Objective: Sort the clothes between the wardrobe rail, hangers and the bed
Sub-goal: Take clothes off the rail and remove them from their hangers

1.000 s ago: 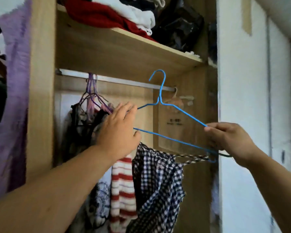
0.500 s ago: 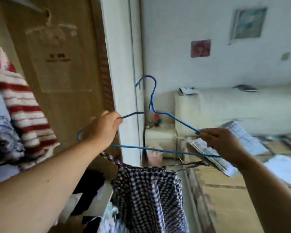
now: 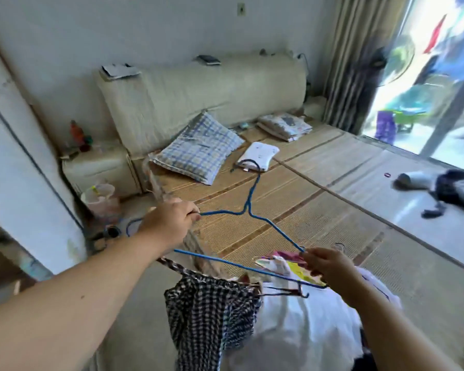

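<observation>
A blue wire hanger (image 3: 248,207) is held flat over the bed (image 3: 292,210), its hook pointing toward the headboard. My left hand (image 3: 169,223) grips its left shoulder, and my right hand (image 3: 324,263) pinches its right end. A black-and-white checked garment (image 3: 209,311) hangs by its straps from the hanger's lower bar, below and between my hands. Under my right hand lies a pile of clothes (image 3: 306,325), white on top with pink and yellow pieces. The wardrobe rail is out of view.
On the bed's woven mat sit a blue plaid pillow (image 3: 198,153), a white pad (image 3: 257,155) and folded bedding (image 3: 284,125). Dark clothes (image 3: 456,191) lie at the far right. A nightstand (image 3: 97,167) and a bin (image 3: 99,196) stand left of the bed, and a white wardrobe panel (image 3: 19,170) is at the left.
I have turned from the wardrobe to the bed. The hanger with the checked garment came off the rail side and now tilts flat above the mat; both hands kept hold.
</observation>
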